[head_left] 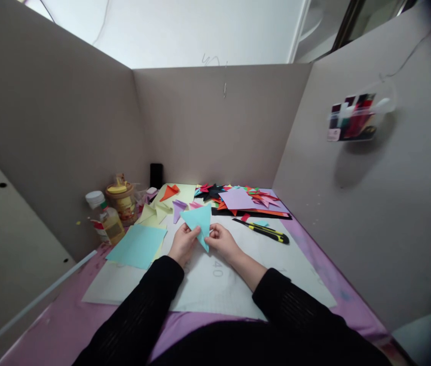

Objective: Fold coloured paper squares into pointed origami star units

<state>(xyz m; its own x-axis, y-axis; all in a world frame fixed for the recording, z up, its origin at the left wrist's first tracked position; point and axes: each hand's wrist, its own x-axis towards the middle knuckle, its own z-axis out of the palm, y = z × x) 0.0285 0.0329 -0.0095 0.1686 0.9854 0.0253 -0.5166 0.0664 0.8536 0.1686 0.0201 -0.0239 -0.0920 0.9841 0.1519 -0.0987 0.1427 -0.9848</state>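
Both hands pinch a folded blue paper triangle [199,223] over the white mat [215,284]: left hand [183,243] at its seven o'clock edge, right hand [221,239] at four o'clock. Pressing the crease flat along the counter [66,325] would likely sharpen it. The mat reads "40".

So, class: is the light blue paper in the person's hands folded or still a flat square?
Folded. The light blue paper shows as a triangle pointing down, pinched by the left hand and right hand.

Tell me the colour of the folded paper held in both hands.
Light blue folded paper triangle, clearest in the head view.
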